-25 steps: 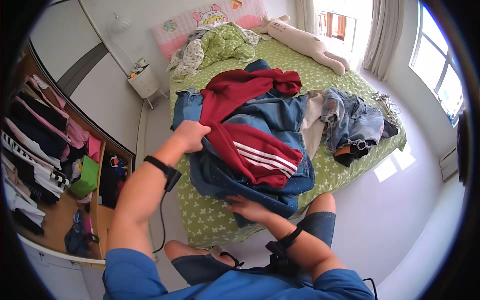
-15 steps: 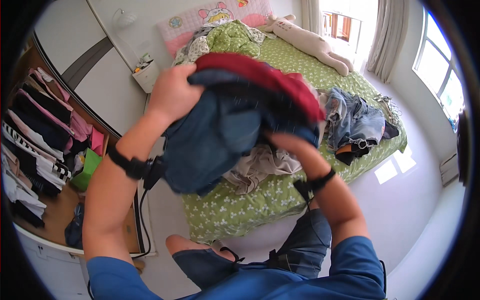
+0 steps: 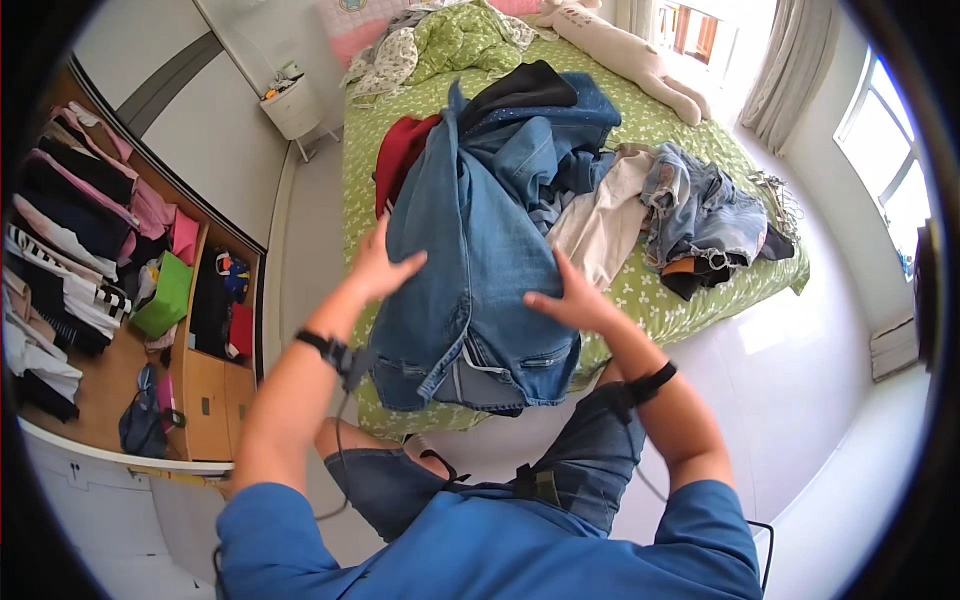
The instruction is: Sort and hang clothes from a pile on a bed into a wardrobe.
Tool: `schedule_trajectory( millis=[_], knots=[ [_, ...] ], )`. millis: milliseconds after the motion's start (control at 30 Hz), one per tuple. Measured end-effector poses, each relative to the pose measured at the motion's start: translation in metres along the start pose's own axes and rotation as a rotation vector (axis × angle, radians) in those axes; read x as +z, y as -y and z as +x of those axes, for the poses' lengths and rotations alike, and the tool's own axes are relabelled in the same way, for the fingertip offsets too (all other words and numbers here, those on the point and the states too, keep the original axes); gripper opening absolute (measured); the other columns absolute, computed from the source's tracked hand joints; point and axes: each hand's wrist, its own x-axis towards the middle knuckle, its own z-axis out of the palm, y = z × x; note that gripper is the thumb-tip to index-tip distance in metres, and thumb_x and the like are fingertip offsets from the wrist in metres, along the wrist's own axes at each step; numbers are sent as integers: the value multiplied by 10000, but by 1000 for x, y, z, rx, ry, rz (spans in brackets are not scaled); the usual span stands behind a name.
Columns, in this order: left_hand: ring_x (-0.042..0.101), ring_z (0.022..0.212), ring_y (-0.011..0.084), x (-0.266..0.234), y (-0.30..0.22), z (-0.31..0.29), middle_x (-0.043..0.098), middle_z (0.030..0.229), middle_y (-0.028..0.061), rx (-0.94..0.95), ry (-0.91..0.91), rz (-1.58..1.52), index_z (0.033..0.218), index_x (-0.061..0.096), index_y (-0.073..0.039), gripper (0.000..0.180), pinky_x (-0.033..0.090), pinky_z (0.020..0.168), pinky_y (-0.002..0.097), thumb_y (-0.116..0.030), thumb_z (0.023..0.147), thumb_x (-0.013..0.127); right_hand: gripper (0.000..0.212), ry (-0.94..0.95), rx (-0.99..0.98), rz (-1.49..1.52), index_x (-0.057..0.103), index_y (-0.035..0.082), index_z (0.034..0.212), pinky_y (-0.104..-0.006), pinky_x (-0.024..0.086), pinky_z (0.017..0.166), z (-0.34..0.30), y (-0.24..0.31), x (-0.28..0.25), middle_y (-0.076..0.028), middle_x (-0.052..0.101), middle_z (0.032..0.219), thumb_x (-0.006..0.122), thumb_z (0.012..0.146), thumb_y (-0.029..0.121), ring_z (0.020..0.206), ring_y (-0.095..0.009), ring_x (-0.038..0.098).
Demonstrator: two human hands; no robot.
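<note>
A long blue denim garment (image 3: 480, 260) lies spread over the near end of the bed, with a front seam and slit pockets by its near edge. My left hand (image 3: 383, 264) is at its left side with the thumb and fingers apart. On the opposite side my right hand (image 3: 575, 298) is also open, its thumb over the denim. Neither hand grips the cloth. Beyond the denim lie a black piece of clothing (image 3: 525, 92) and a red one (image 3: 403, 155), partly covered. Beige trousers (image 3: 603, 220) and frayed denim shorts (image 3: 700, 210) are heaped to the right.
The bed (image 3: 385, 125) has a green patterned sheet, with a rumpled quilt (image 3: 455, 50) and a long plush toy (image 3: 625, 55) at the far end. An open wardrobe (image 3: 110, 395) full of clothes stands left. A white bedside table (image 3: 298, 108) is beyond it.
The bundle of dark clothing I held up is now down on the bed, with the denim garment spread out on top. Both hands have let go and moved lower.
</note>
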Motion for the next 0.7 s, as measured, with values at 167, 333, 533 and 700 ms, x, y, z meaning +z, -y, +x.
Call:
schedule_trajectory(
  millis=[167, 333, 533, 700],
  knots=[
    [570, 1409, 384, 75, 34, -103, 558, 1539, 257, -122, 14, -528, 1668, 267, -47, 1073, 440, 1195, 438, -435, 878, 881, 1207, -239, 23, 6, 236, 3, 1687, -468, 431, 1203, -10, 10, 59, -313, 513, 1545, 899, 809, 502, 1468, -449, 492],
    [645, 1320, 370, 96, -2, -104, 658, 1420, 250, -107, -62, -479, 1525, 466, -1, 747, 489, 1125, 431, -260, 930, 836, 1032, -272, -56, 215, 333, 15, 1662, -446, 465, 1166, 30, 14, 69, -310, 589, 1482, 851, 786, 185, 1407, -427, 566],
    [644, 1313, 408, 77, -68, -10, 660, 1412, 270, 180, -577, -446, 1517, 528, 1, 593, 487, 1118, 435, -147, 986, 747, 658, -497, -330, 184, 573, -11, 1513, -397, 442, 1191, 115, 70, 2, -283, 638, 1465, 709, 876, 86, 1405, -380, 597],
    [712, 1202, 375, -83, -127, 77, 741, 1297, 214, 321, -814, -504, 1413, 654, -20, 443, 525, 1033, 421, -213, 1021, 726, 673, -657, -718, 358, 499, 65, 1596, -382, 423, 1204, 164, 162, -125, -247, 616, 1513, 716, 966, 154, 1435, -364, 575]
  ],
)
